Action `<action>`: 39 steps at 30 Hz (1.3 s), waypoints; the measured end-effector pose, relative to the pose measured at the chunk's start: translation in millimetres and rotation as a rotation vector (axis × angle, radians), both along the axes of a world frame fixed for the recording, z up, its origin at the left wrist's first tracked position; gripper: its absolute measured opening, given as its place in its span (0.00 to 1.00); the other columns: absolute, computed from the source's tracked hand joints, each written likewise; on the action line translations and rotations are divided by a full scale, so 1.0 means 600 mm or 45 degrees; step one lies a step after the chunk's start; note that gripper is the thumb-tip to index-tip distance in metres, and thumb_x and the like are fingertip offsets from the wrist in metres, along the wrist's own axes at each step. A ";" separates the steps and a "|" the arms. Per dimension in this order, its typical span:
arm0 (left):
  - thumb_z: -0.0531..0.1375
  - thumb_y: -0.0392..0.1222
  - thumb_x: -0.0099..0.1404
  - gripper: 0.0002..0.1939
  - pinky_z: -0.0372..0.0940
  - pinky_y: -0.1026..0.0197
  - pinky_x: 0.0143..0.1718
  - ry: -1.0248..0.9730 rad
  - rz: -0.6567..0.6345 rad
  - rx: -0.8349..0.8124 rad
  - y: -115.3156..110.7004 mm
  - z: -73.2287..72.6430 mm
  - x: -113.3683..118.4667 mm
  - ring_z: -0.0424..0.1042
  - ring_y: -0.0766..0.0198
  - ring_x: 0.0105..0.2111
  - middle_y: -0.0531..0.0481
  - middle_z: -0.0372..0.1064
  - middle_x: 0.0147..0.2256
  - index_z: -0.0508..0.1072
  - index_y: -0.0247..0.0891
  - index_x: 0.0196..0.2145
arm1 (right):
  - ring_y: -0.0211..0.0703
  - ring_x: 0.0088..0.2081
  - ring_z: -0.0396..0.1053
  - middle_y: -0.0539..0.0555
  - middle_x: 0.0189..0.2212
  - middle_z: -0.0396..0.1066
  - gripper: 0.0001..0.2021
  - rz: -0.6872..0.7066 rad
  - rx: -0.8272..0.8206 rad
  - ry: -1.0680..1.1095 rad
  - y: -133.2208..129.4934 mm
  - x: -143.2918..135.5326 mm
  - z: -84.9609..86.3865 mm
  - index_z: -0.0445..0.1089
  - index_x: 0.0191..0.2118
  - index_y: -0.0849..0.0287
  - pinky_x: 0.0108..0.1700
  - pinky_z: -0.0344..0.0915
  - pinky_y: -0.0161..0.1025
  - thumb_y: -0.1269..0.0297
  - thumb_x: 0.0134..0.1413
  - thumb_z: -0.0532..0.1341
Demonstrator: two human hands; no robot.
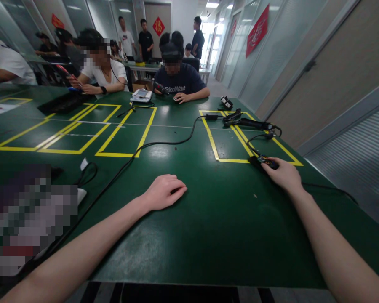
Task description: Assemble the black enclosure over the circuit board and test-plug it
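Note:
My left hand (166, 192) rests on the green table (208, 235) with its fingers curled together; whatever may be under the fingers is hidden. At the right, my right hand (284, 173) grips the near end of a small black device (265, 161) with orange marks on its top. That device lies at the near corner of a yellow tape outline (232, 160). A cable runs from its far side toward a black tool-like object (249, 123) farther back.
A long black cable (164, 143) crosses the table diagonally, left of my left hand. A pixelated item (34, 223) lies at the near left. A black tray (61, 102) and a white box (141, 96) stand farther back, near seated people.

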State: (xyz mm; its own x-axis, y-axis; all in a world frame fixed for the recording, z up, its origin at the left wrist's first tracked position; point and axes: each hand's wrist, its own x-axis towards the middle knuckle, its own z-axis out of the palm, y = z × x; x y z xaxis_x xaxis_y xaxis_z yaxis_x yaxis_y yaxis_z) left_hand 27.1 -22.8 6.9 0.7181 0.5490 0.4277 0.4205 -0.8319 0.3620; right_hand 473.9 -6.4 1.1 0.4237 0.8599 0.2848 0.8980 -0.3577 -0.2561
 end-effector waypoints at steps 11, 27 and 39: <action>0.58 0.43 0.72 0.14 0.70 0.57 0.41 -0.198 -0.054 -0.008 -0.004 0.011 -0.001 0.75 0.59 0.38 0.44 0.77 0.38 0.76 0.36 0.51 | 0.44 0.34 0.75 0.57 0.47 0.75 0.19 1.258 -0.087 0.336 -0.069 -0.260 0.014 0.72 0.57 0.54 0.38 0.74 0.41 0.62 0.62 0.61; 0.64 0.52 0.67 0.14 0.68 0.57 0.41 0.000 -0.068 -0.046 -0.008 0.005 0.007 0.74 0.59 0.37 0.46 0.75 0.38 0.78 0.38 0.42 | 0.52 0.48 0.73 0.60 0.49 0.74 0.26 1.622 -0.054 0.151 -0.089 -0.284 0.031 0.70 0.61 0.55 0.48 0.73 0.47 0.58 0.58 0.68; 0.58 0.45 0.73 0.11 0.66 0.65 0.33 -0.050 -0.085 -0.099 -0.008 0.005 0.003 0.74 0.65 0.31 0.49 0.75 0.34 0.78 0.37 0.42 | 0.59 0.60 0.69 0.63 0.61 0.70 0.34 1.547 0.012 0.185 -0.081 -0.272 0.020 0.66 0.66 0.53 0.61 0.68 0.59 0.56 0.53 0.71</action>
